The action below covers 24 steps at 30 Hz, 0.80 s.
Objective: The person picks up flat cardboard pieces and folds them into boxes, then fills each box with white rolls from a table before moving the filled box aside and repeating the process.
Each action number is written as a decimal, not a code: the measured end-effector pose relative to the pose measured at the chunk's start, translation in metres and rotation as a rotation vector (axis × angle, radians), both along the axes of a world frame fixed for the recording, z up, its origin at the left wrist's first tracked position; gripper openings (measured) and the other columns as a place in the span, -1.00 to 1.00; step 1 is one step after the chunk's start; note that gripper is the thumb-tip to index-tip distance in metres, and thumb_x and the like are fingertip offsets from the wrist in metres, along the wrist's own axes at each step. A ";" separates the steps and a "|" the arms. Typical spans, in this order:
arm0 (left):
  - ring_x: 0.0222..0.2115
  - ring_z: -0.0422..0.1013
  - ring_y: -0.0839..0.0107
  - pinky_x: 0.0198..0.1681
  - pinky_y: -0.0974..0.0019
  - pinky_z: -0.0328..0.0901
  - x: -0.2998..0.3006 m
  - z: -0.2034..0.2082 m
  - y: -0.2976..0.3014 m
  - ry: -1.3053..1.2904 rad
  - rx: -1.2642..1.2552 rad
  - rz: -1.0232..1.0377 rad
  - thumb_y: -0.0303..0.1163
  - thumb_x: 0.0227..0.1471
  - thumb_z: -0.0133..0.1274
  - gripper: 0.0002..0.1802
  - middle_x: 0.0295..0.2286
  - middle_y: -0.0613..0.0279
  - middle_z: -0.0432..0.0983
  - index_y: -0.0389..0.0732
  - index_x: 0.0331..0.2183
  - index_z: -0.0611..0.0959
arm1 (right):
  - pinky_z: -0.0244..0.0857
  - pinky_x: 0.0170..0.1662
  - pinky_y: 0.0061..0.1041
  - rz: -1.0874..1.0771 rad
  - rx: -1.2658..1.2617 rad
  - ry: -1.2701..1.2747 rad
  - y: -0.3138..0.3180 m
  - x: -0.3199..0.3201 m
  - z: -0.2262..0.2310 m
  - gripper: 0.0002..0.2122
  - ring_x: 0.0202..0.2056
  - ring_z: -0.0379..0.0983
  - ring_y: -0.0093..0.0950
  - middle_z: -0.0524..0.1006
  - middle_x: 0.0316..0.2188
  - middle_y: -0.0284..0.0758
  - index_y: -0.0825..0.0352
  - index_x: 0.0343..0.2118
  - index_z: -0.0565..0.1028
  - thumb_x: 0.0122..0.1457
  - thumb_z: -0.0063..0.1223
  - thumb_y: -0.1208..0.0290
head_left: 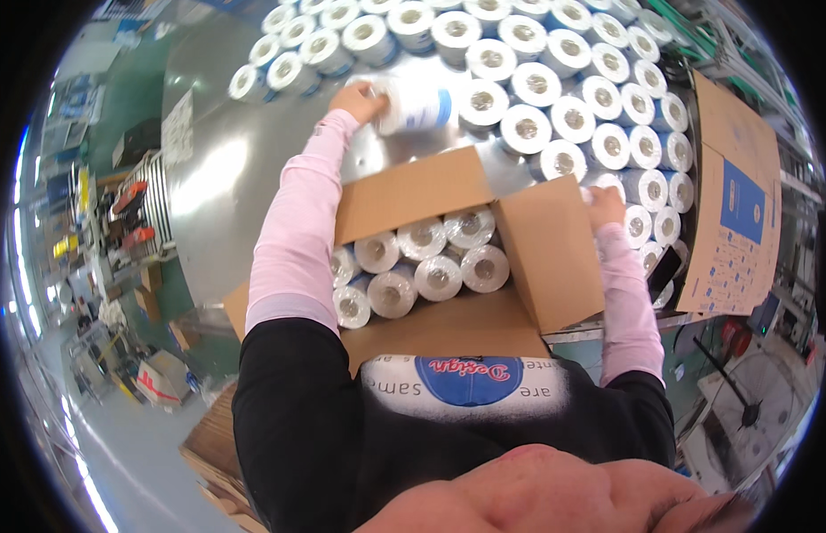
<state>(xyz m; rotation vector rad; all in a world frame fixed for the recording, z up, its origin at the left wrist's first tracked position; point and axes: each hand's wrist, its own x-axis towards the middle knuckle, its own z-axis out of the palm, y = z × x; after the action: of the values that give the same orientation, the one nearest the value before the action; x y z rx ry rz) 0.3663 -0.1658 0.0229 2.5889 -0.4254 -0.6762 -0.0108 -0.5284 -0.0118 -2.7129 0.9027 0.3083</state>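
Note:
Out over the metal table, my left hand (361, 103) is closed round one end of a white wrapped roll (416, 108) with a blue band, which lies on its side. My right hand (606, 210) grips another white roll (607, 183) at the near edge of the standing rolls, past the box's right flap; its fingers are partly hidden. Right in front of my body, an open cardboard box (415, 192) contains several white rolls (438, 277) in two visible rows, their cores facing up. The box's flaps are folded outward.
Many upright rolls (537, 84) crowd the far and right parts of the metal table (213, 222). A second cardboard box (731, 204) stands at the right edge, with a dark object (664, 271) near it. On the right stands a large fan (742, 413). Wooden pallets (219, 449) are at lower left.

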 end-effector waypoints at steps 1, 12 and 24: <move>-0.41 0.46 0.33 -0.27 0.35 0.33 0.004 0.017 0.025 0.018 -0.194 0.096 -0.17 -0.13 0.12 -0.61 -0.41 0.20 0.56 -0.17 -0.24 0.64 | 0.32 -0.16 -0.31 -0.061 0.209 0.024 -0.018 0.003 0.011 -0.77 -0.26 0.45 -0.22 0.50 -0.30 -0.11 0.20 -0.29 0.56 -0.07 0.11 0.36; -0.14 0.41 0.26 -0.07 0.26 0.34 -0.207 0.247 0.226 0.268 -0.539 -0.293 -0.44 -0.25 0.26 -0.60 -0.22 0.16 0.47 -0.17 -0.23 0.62 | 0.32 -0.19 -0.35 0.681 1.026 -0.541 0.084 0.098 0.275 -0.59 -0.28 0.45 -0.32 0.48 -0.33 -0.20 0.33 -0.29 0.56 -0.19 0.21 0.16; -0.16 0.29 0.07 -0.08 0.14 0.28 -0.276 0.225 0.230 -0.281 0.327 -0.630 -0.40 -0.44 0.24 -0.59 -0.28 0.03 0.37 -0.08 -0.34 0.67 | 0.15 -0.08 -0.36 1.571 0.050 -0.116 0.400 0.064 0.220 -0.79 -0.14 0.32 -0.26 0.45 -0.24 -0.19 0.27 -0.45 0.61 -0.21 0.19 0.33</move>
<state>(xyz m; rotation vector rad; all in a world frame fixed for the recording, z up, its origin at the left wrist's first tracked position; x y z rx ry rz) 0.0904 0.0646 0.2474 2.8701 -1.3589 -0.6111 0.0527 -0.1281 0.2086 -2.6764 -1.3685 0.3848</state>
